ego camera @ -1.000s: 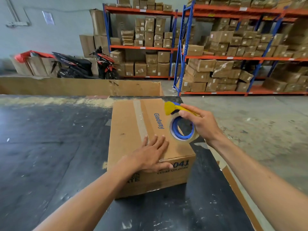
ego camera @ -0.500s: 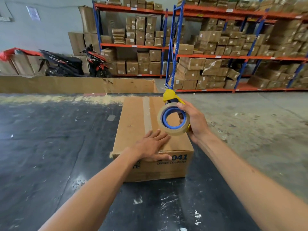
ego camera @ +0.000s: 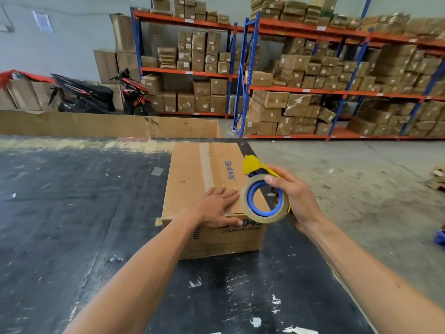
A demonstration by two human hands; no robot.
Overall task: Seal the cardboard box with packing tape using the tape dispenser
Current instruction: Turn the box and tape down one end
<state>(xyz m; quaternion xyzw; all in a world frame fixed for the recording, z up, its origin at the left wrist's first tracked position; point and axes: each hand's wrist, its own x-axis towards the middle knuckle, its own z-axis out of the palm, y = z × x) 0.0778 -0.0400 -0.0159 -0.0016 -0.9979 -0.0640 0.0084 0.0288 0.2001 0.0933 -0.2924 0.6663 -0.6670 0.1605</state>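
Note:
A closed brown cardboard box [ego camera: 192, 174] printed "Glodway" sits on a black table top [ego camera: 72, 213]. A strip of clear tape [ego camera: 206, 165] runs along its top seam. My left hand [ego camera: 216, 206] lies flat on the near top edge of the box, fingers spread, thumb over the front face. My right hand [ego camera: 293, 196] grips a yellow and blue tape dispenser [ego camera: 262, 196] holding a roll of clear tape, lifted just above the box's near right corner. The roll's open face points toward me.
A long cardboard sheet [ego camera: 108, 126] stands along the table's far edge. Beyond are blue and orange racks [ego camera: 243, 75] stacked with cartons, and a parked motorbike [ego camera: 96, 95] at the left. Concrete floor [ego camera: 361, 177] lies to the right.
My right hand has lifted the dispenser off the box top and drawn it toward me, to the near right corner. My left hand stays pressed on the box. The camera has shifted.

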